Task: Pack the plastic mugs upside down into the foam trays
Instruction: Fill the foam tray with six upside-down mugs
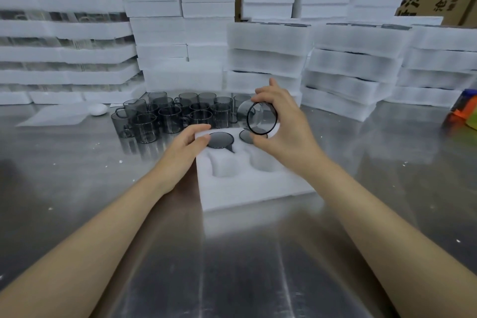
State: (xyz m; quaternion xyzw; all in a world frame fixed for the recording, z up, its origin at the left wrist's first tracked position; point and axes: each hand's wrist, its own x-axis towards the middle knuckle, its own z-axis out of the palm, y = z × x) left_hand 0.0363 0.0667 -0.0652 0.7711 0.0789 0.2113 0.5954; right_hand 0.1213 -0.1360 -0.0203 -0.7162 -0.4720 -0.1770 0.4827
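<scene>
A white foam tray (247, 186) lies on the steel table in front of me. Its two far pockets each hold a smoky grey mug upside down: one on the left (220, 140), one on the right (246, 136). The two near pockets (225, 168) are bare. My right hand (286, 126) grips another grey mug (260, 117) above the tray's far right part, tilted with its open rim facing me. My left hand (187, 146) rests on the tray's far left corner, thumb touching the left mug's base.
Several loose grey mugs (170, 116) stand upright behind the tray. Tall stacks of foam trays (268, 59) fill the back and both sides. A white egg-shaped thing (97, 109) lies at the left, a colourful object (463, 108) at the right edge.
</scene>
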